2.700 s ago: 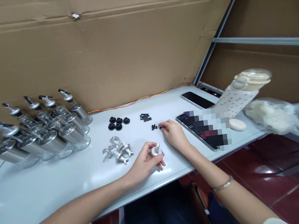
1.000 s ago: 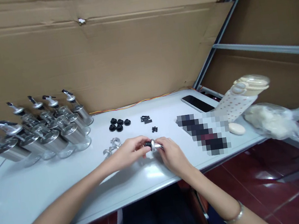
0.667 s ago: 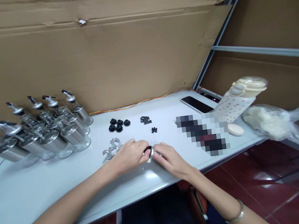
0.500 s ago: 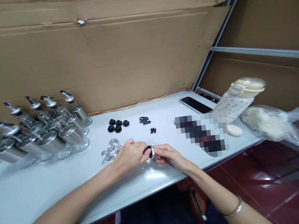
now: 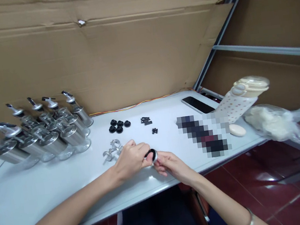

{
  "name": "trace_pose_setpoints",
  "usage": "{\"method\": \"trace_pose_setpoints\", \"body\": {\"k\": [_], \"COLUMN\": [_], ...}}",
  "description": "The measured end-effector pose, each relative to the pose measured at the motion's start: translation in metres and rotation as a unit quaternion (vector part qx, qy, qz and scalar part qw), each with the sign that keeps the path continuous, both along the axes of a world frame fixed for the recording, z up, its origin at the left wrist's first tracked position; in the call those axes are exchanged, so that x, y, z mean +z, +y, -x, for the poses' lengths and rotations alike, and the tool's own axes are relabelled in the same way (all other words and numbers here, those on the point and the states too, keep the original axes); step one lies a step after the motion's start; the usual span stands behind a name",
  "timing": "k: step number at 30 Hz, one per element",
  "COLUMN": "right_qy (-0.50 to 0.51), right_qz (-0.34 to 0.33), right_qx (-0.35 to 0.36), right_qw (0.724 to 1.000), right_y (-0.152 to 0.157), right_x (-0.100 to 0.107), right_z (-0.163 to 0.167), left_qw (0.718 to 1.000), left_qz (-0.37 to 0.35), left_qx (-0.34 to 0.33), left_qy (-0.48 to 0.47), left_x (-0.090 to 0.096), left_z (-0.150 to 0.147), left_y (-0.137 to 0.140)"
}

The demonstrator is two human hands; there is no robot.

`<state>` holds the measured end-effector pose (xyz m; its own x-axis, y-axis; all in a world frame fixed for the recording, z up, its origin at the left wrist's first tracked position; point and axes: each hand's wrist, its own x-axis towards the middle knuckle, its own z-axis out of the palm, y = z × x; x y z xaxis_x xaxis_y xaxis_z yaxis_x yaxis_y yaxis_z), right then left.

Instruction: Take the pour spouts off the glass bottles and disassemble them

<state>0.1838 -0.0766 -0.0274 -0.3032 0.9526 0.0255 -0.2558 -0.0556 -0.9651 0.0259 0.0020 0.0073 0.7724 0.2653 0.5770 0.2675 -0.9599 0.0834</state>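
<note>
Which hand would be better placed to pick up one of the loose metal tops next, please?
Probably the left hand: it is beside the metal tops, while the right hand is farther away, though both hands are on the stopper.

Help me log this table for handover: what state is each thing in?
Pour spout: held between both hands, partly hidden
Left hand: closed around its black end
Right hand: holding its silver end
Steel-clad glass bottles: some stoppered, others open-necked
Silver pourer tops: loose, partly covered
Black stoppers: loose, clustered
Smartphone: screen dark
Pixelated device: cannot tell
Drink bottle: lid on
</note>
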Motion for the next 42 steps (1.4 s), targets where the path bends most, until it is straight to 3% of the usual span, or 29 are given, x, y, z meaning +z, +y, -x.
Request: {"method": "trace_pose_setpoints", "body": {"k": [3,5,7,9,11,13,15,17,18,20,23,25,27,29,31,34,36,42], "right_qy": [-0.140,-0.258,-0.369,-0.454,-0.503,-0.524,-0.532,-0.525,-0.512,-0.468,-0.363,-0.261,-0.133,-0.006,0.072,0.062,0.019,-0.084], "right_qz": [-0.091,-0.169,-0.289,-0.416,-0.501,-0.542,-0.555,-0.545,-0.532,-0.479,-0.334,-0.203,-0.051,0.074,0.138,0.149,0.129,0.037], "right_qx": [-0.065,-0.125,-0.193,-0.253,-0.290,-0.307,-0.312,-0.314,-0.311,-0.295,-0.255,-0.225,-0.186,-0.169,-0.195,-0.252,-0.268,-0.308], "right_qw": [0.984,0.943,0.862,0.746,0.642,0.581,0.558,0.573,0.599,0.682,0.831,0.917,0.972,0.983,0.968,0.954,0.955,0.947], "right_y": [-0.009,-0.013,-0.014,-0.011,-0.006,-0.001,0.000,-0.001,-0.003,-0.007,-0.013,-0.015,-0.014,-0.011,-0.007,-0.001,0.002,0.003], "right_x": [0.008,0.018,0.027,0.033,0.037,0.038,0.040,0.042,0.043,0.046,0.049,0.049,0.047,0.042,0.034,0.021,0.014,0.004], "right_z": [0.002,0.002,0.002,0.001,-0.001,-0.004,-0.007,-0.007,-0.007,-0.004,0.002,0.007,0.009,0.007,0.004,0.000,0.001,0.007], "left_qw": [0.998,0.994,0.986,0.974,0.957,0.936,0.922,0.921,0.924,0.933,0.959,0.981,0.996,0.988,0.978,0.984,0.984,0.964], "left_qz": [0.058,0.110,0.167,0.226,0.289,0.349,0.385,0.388,0.381,0.358,0.283,0.186,0.038,-0.109,-0.178,-0.117,-0.042,0.069], "left_qx": [-0.001,0.004,0.014,0.026,0.035,0.034,0.027,0.021,0.020,0.017,-0.004,-0.026,-0.051,-0.058,-0.016,0.123,0.173,0.188], "left_qy": [0.003,0.006,0.007,0.003,-0.003,-0.009,-0.014,-0.019,-0.022,-0.024,-0.031,-0.050,-0.068,-0.088,-0.108,-0.060,0.019,0.174], "left_x": [0.005,0.012,0.020,0.028,0.034,0.037,0.039,0.041,0.042,0.042,0.040,0.038,0.040,0.047,0.058,0.068,0.064,0.022], "left_z": [-0.001,-0.002,-0.002,-0.001,-0.001,-0.001,-0.001,0.000,0.000,0.000,0.000,0.001,0.006,0.016,0.030,0.048,0.052,0.036], "left_y": [-0.002,-0.004,-0.006,-0.008,-0.010,-0.011,-0.011,-0.011,-0.011,-0.011,-0.012,-0.011,-0.005,0.006,0.023,0.052,0.069,0.092]}}
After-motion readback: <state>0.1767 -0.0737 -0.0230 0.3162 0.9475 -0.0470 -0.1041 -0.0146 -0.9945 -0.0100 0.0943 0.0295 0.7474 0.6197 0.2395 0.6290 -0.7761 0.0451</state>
